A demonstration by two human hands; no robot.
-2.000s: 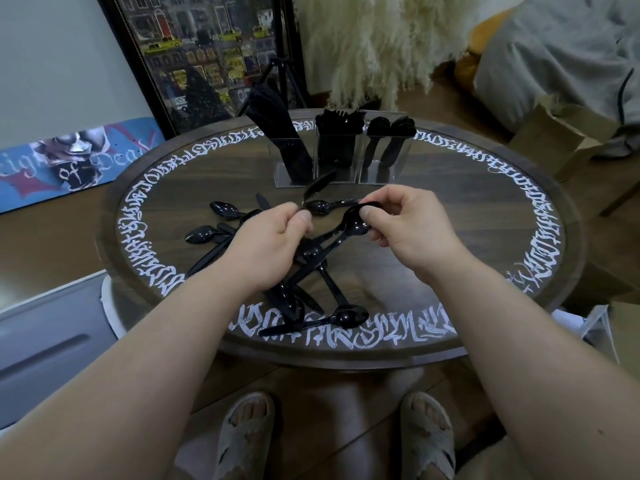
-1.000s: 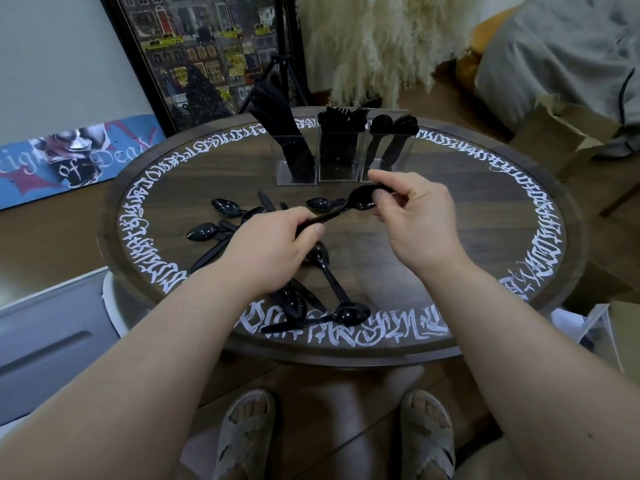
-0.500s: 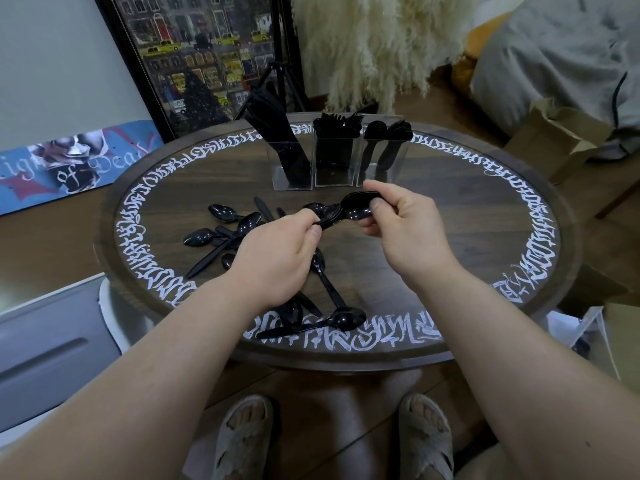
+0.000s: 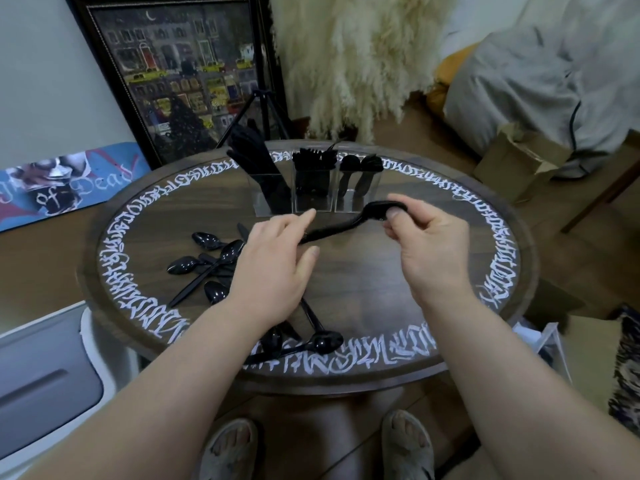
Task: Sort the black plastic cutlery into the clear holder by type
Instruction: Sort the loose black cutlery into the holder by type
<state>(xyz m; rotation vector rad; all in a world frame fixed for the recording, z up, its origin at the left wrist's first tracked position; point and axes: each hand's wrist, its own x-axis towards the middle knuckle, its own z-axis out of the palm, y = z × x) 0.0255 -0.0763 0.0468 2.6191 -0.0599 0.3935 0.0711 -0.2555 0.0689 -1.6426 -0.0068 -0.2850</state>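
A black plastic spoon [image 4: 349, 225] is held in the air just in front of the clear three-compartment plastic holder [image 4: 313, 192], its bowl end pinched between the thumb and fingers of the right hand [image 4: 431, 251]. Its handle slants down toward the left hand [image 4: 273, 268], whose fingers are spread and relaxed; whether they touch the handle I cannot tell — they are right beside its tip.

The holder stands at the far side of the round dark wooden table with white lettering round its rim [image 4: 485, 216]. Its left compartment holds a bundle of black plastic knives [image 4: 258, 161], leaning left; the middle one a tight cluster of black plastic forks [image 4: 313, 159]; the right one two black spoons [image 4: 360, 168], bowls up.

In front of the holder, to the left of the left hand, four loose black spoons [image 4: 207, 261] lie crossed on the table — more may be hidden under the hand. Nearer the front edge, under the left wrist, lies another small heap [image 4: 304, 341] with at least two spoon bowls showing.
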